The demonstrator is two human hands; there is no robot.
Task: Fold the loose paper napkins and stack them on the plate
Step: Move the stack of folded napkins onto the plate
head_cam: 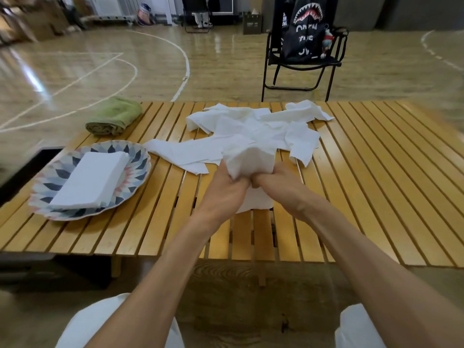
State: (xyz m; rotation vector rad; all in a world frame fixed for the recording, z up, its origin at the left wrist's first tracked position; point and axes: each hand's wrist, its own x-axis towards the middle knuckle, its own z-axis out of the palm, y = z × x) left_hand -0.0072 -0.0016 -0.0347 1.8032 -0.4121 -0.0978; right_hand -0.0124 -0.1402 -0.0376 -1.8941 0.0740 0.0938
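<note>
Napkins of thin white paper lie in a loose heap (pixel 253 129) across the middle and far side of the slatted wooden table (pixel 376 187), soft and creased, overlapping so much that I cannot count them. One napkin (pixel 247 159) is lifted off the near edge of that heap, bunched and crumpled into soft folds between two hands that meet thumb to thumb. The left hand (pixel 226 189) grips its left side with curled fingers, and the right hand (pixel 278 183) pinches its right side the same way. Another flat white sheet (pixel 256 200) lies on the slats beneath the wrists, mostly hidden by them.

To the left sits one round plate (pixel 140 162) with a scalloped rim and a glossy petal pattern in blue, grey and pink. On it rests a single neat stack of folded napkins (pixel 93 180), rectangular, crisp-edged and lying slantwise; the number of layers is too fine to tell.

Beyond the plate, at the far left corner of the table, one green cloth (pixel 114 116) lies rolled up, fuzzy like a towel. The table top is made of many narrow honey-coloured slats with dark gaps between them. Behind the table stands one black folding chair (pixel 301 69) with a thin metal frame, carrying a black bag (pixel 305 28) printed with a shark mouth, on a shiny wooden court floor (pixel 100 66) marked with white lines.
</note>
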